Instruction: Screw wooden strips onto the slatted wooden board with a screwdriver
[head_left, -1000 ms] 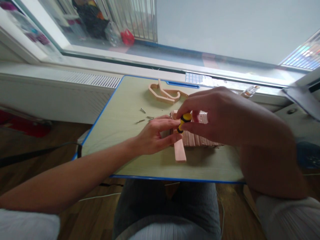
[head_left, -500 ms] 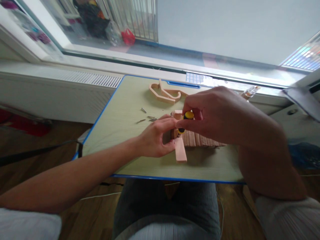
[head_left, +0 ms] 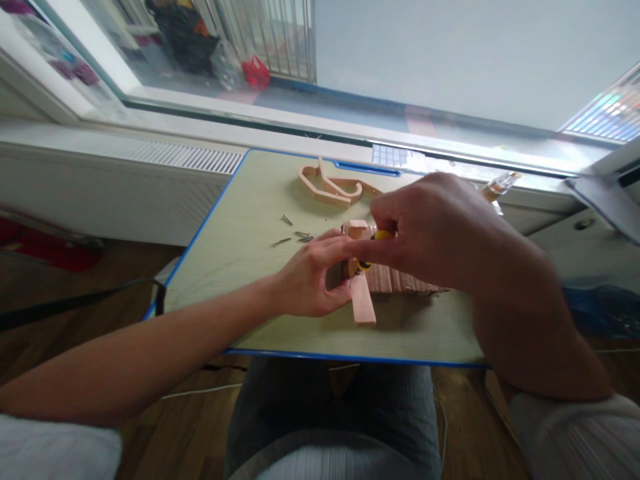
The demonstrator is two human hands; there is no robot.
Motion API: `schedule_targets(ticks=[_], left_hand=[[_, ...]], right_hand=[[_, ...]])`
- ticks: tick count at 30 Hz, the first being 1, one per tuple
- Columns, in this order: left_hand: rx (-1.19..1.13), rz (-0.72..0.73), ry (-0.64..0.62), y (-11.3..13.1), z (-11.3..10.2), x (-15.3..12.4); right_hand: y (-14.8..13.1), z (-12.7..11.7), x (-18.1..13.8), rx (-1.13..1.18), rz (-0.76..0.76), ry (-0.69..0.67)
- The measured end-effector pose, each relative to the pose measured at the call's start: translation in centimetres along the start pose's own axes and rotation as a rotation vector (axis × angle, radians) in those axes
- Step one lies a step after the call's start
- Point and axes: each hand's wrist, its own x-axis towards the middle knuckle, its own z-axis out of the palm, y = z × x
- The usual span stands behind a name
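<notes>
My right hand (head_left: 430, 227) is closed around a short screwdriver (head_left: 384, 235) with a yellow and black handle, largely hidden by the fingers. The screwdriver leans over a pale wooden piece (head_left: 363, 303), where its tip is too small to make out. From the left, my left hand (head_left: 313, 277) grips that wooden piece between thumb and fingers, with its fingertips close to the screwdriver. Beneath and to the right lies a brown ridged slab (head_left: 400, 280), partly covered by my right hand. Several loose screws (head_left: 301, 234) lie just beyond my left hand.
Curved wooden pieces (head_left: 327, 195) lie at the back of the blue-edged table (head_left: 240, 213). Beyond the back edge, a clear object with an amber part (head_left: 497, 187) stands on the sill. A white radiator (head_left: 125, 167) runs along the left under the window.
My right hand has turned and shifted slightly on the screwdriver, so less of the yellow handle end shows. The wooden piece's near end has moved slightly right; my left hand stays nearly still.
</notes>
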Motion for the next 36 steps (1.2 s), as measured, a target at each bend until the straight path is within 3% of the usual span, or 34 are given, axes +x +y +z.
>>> schedule_targets(ticks=[9,15,19,31,36], left_hand=[[-0.185,-0.165,0.053,0.1,-0.2,0.4],[-0.17,-0.075,0.047,0.1,-0.1,0.7],[-0.159,-0.029,0.052,0.0,0.0,0.6],[-0.158,-0.122,0.032,0.2,-0.2,0.4],[-0.138,-0.127,0.041,-0.1,-0.1,0.3]], right_hand=[[-0.2,0.1,0.2,-0.012,-0.002,0.007],[0.6,-1.7,-0.8,0.234,-0.15,-0.018],[1.2,-2.3,-1.3,0.243,-0.268,-0.06],[1.2,-2.2,-1.0,0.251,-0.294,-0.063],[1.1,-1.7,-0.9,0.165,-0.285,-0.005]])
